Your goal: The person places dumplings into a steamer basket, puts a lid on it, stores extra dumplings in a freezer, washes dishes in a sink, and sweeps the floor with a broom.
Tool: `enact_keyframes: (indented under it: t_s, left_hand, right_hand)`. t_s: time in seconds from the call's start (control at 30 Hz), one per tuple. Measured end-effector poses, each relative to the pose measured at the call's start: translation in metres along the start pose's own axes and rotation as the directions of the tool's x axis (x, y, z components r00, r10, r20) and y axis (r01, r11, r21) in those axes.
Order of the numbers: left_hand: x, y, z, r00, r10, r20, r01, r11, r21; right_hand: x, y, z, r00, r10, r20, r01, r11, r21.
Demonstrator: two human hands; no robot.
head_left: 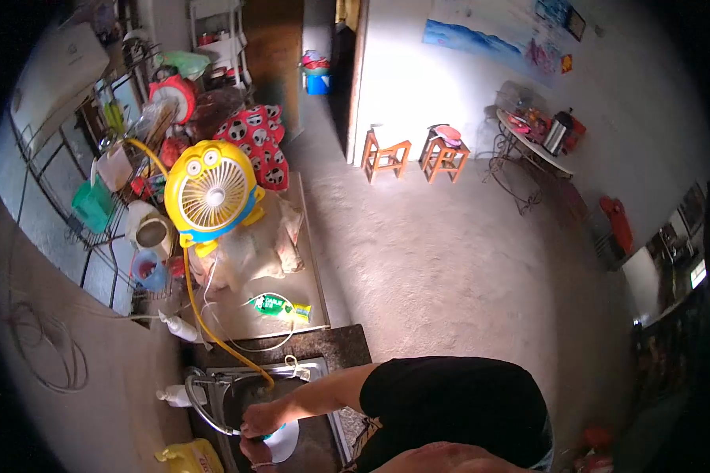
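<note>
In the sink at the bottom, both hands are close together beside a round white dish. My right hand, on the bare arm from the black sleeve, is closed at the dish's upper left edge. A small teal item shows under its fingers, too small to name. Just below, my left hand is closed round the dish's left side, its fingers partly hidden. A bent metal faucet reaches in from the left. A yellow hose runs down into the sink.
A yellow fan stands on the counter above the sink, near a green packet. White bottles and a yellow jug line the left side. Wooden stools and a round table stand by the far wall.
</note>
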State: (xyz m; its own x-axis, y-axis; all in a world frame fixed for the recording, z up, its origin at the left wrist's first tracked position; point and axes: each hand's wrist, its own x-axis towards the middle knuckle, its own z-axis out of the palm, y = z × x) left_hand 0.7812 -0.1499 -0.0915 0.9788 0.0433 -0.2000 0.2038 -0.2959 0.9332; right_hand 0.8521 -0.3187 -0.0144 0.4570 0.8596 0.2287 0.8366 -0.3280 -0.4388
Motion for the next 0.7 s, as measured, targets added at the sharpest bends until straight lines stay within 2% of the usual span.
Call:
enact_keyframes:
  t_s: [0.07, 0.2, 0.23, 0.3, 0.43, 0.5, 0.57, 0.67, 0.7]
  left_hand:
    - [0.002, -0.010, -0.002, 0.998, -0.031, -0.052, 0.026, 0.996, -0.080]
    - [-0.008, -0.014, -0.017, 0.990, -0.069, -0.126, 0.045, 0.981, -0.188]
    - [-0.010, -0.012, -0.016, 0.986, -0.091, -0.140, 0.058, 0.974, -0.220]
    - [-0.013, -0.007, -0.010, 0.978, -0.126, -0.166, 0.080, 0.963, -0.259]
    - [-0.017, -0.003, 0.016, 0.961, -0.223, -0.165, 0.146, 0.912, -0.383]
    - [-0.023, -0.008, 0.027, 0.952, -0.263, -0.155, 0.172, 0.881, -0.441]
    - [-0.033, -0.018, 0.027, 0.948, -0.287, -0.139, 0.194, 0.865, -0.463]
    - [-0.050, -0.035, 0.019, 0.948, -0.292, -0.125, 0.210, 0.872, -0.441]
    - [-0.049, -0.039, 0.011, 0.959, -0.257, -0.122, 0.188, 0.894, -0.405]
  right_hand:
    - [-0.003, 0.004, -0.020, 0.988, -0.051, -0.148, 0.044, 0.998, -0.045]
    - [-0.004, 0.024, -0.021, 0.936, 0.311, -0.164, -0.299, 0.950, 0.095]
    - [-0.009, 0.033, -0.014, 0.870, 0.476, -0.129, -0.441, 0.868, 0.228]
    - [-0.017, 0.039, 0.012, 0.766, 0.643, -0.025, -0.607, 0.735, 0.301]
    - [-0.031, 0.018, 0.029, 0.534, 0.799, 0.277, -0.806, 0.381, 0.453]
    - [-0.037, 0.021, 0.032, 0.570, 0.777, 0.267, -0.820, 0.515, 0.250]
    - [-0.048, 0.013, 0.029, 0.391, 0.892, 0.225, -0.831, 0.238, 0.502]
    - [-0.048, 0.026, 0.045, 0.645, 0.749, 0.152, -0.756, 0.595, 0.273]
    - [-0.048, 0.013, 0.022, 0.779, 0.626, 0.034, -0.617, 0.756, 0.219]
